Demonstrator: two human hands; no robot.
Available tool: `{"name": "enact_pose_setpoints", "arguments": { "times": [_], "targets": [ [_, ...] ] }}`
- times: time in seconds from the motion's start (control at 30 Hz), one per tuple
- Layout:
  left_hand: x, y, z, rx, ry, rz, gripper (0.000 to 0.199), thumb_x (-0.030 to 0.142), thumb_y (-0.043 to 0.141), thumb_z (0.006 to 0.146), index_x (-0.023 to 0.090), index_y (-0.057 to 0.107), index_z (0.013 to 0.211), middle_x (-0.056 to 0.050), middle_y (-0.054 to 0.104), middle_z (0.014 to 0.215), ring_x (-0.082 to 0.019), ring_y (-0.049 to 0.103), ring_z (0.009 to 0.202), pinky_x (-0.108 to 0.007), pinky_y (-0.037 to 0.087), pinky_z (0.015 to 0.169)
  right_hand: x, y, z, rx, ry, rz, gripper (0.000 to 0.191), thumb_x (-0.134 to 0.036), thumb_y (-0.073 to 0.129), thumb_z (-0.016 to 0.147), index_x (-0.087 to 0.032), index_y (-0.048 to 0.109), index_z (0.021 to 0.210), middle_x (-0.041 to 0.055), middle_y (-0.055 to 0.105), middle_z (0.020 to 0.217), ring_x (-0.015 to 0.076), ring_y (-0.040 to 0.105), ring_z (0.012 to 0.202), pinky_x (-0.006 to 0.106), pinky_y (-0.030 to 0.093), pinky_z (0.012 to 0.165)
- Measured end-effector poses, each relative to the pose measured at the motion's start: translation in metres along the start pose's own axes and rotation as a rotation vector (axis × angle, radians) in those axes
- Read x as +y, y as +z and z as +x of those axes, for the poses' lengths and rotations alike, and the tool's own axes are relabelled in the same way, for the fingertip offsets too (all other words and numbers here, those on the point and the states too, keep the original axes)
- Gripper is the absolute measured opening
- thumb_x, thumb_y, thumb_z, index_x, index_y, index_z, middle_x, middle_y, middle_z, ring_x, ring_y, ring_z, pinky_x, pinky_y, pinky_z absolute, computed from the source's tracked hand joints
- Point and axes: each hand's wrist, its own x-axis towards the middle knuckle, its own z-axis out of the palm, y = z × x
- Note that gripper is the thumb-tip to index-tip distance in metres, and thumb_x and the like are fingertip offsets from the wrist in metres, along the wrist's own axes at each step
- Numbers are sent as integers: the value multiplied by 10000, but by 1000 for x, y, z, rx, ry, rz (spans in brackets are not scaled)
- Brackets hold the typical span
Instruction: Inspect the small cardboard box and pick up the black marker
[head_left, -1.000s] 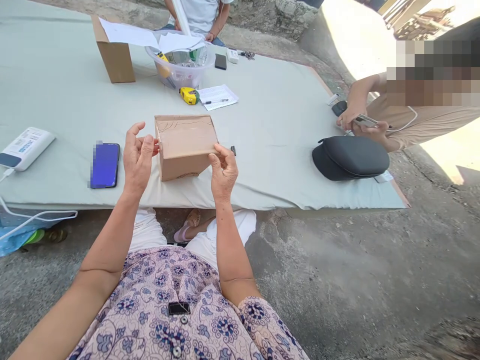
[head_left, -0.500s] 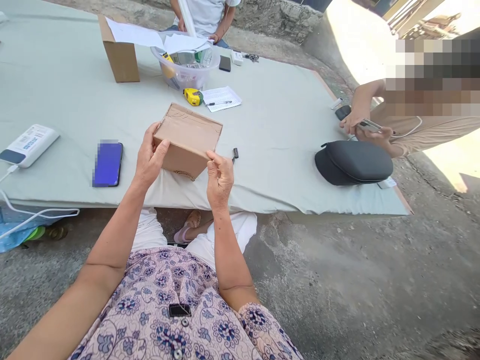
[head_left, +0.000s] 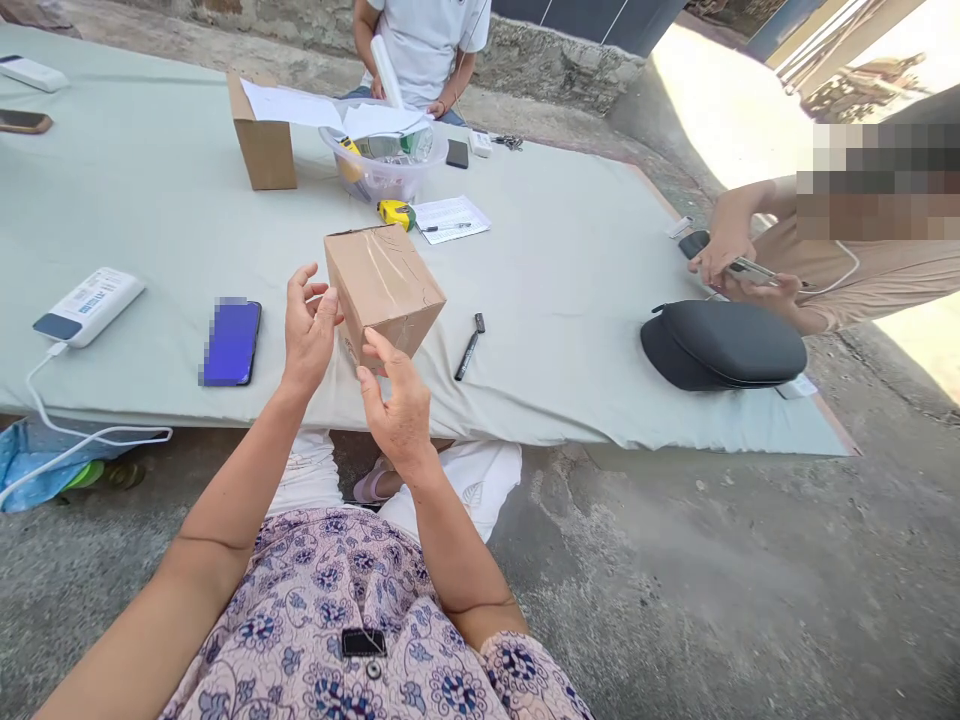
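Cardboard box (head_left: pixel 382 285), brown, taped, creased, sits tilted mid-frame btwn both hands; can't tell if it touches pale cloth (head_left: pixel 570 290). L hand (head_left: pixel 309 335): fingers (head_left: pixel 315 300) loosely curled, slightly spread, tips on box's left edge. R hand (head_left: pixel 399 410): fingers (head_left: pixel 373 350) spread wide, tips at box's lower corner, no pinch. Black marker (head_left: pixel 470 345) lies just right of box; phone (head_left: pixel 232 342) left.
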Motion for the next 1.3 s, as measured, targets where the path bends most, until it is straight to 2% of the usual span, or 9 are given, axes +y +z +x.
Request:
{"name": "enact_pose_setpoints", "arguments": {
  "times": [0.1,0.2,0.3,0.4,0.57,0.77,1.0,1.13,1.3],
  "targets": [
    [9,-4,-18,45,41,27,473,586,497,985,300,501,1362,-110,587,1300,-214,621,1181,-343,585,926,13,-20,5,187,83,13,362,-302,483,1008,-295,562,1362,79,720,1193,203,694,1081,383,593,923],
    [22,-3,-36,80,136,94,448,554,508,991,296,510,1357,-111,547,1363,-224,595,1236,-339,590,915,31,-36,17,307,164,22,412,-387,528,986,-298,528,1388,101,648,1307,233,641,1189,409,583,912],
    [35,5,-49,51,239,206,444,546,558,963,278,561,1317,-124,526,1363,-260,543,1302,-368,603,917,45,-36,31,253,161,16,511,-466,570,961,-308,468,1436,115,571,1412,255,569,1291,450,562,968],
    [42,15,-54,20,269,279,408,521,621,929,249,618,1233,-136,529,1335,-278,515,1332,-391,607,946,51,-24,39,178,112,-7,524,-522,619,928,-287,508,1384,121,595,1362,252,566,1269,449,548,1000],
    [35,14,-45,-10,245,248,319,485,625,934,248,619,1148,-118,561,1322,-245,543,1299,-360,616,897,47,-9,36,247,108,-74,475,-569,672,878,-247,597,1219,100,638,1165,231,590,1118,407,549,967],
    [30,11,-29,-50,175,214,446,587,720,836,253,583,1098,-117,562,1327,-267,532,1310,-346,594,851,47,-10,38,276,133,-126,392,-580,685,868,-235,643,1048,74,641,1018,218,576,1012,374,542,905],
    [21,11,-18,-95,193,161,452,600,695,853,246,584,1111,-119,562,1323,-257,544,1285,-310,571,826,65,-19,35,219,128,136,338,-514,496,1003,-281,706,1129,46,647,1019,153,619,972,276,551,814],
    [13,2,-12,-78,206,119,462,600,718,838,244,589,1103,-110,559,1291,-249,550,1268,-286,563,797,89,-5,24,174,267,340,412,-530,556,958,-281,667,1267,49,668,1074,146,635,952,284,548,847],
    [2,-10,-3,-27,221,68,470,610,726,832,240,574,1078,-90,549,1226,-231,557,1255,-302,550,887,119,21,1,132,484,357,479,-558,635,872,-246,709,1228,59,675,1080,153,628,907,287,546,797]
  ]
}}
